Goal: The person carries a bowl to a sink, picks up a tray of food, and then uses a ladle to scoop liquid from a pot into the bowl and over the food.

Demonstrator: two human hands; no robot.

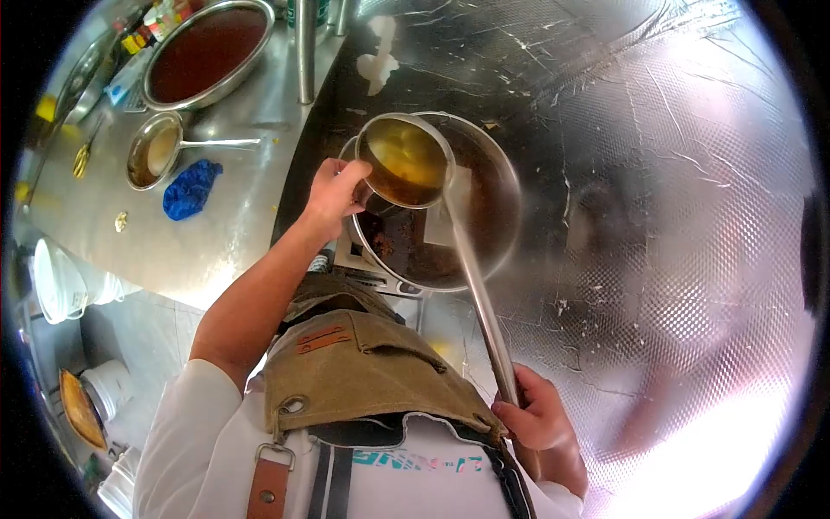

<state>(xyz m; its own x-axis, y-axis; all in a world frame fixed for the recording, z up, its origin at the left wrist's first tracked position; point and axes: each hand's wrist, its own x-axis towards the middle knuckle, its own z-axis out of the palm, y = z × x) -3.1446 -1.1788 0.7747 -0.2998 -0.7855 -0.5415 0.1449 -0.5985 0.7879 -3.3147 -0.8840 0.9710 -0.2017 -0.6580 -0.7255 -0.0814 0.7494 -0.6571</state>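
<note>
A large long-handled metal ladle [474,268] holds clear yellowish liquid [402,156] in its bowl. My right hand [540,411] is wrapped round the lower part of its handle, close to my body. With thumb and fingers, my left hand [335,195] grips the near-left rim of the bowl. Under the ladle stands a wide metal pot [516,203], its inside brown with dark bits at the bottom left. The bowl hides the upper left of the pot, and a pale rectangular patch shows inside it.
On the steel counter [238,203] at left are a basin of dark red liquid [207,54], a small ladle [154,151] and a crumpled blue cloth [192,189]. A metal post [305,56] rises there. Silvery embossed sheeting [657,251] covers the right side. White buckets [60,281] stand lower left.
</note>
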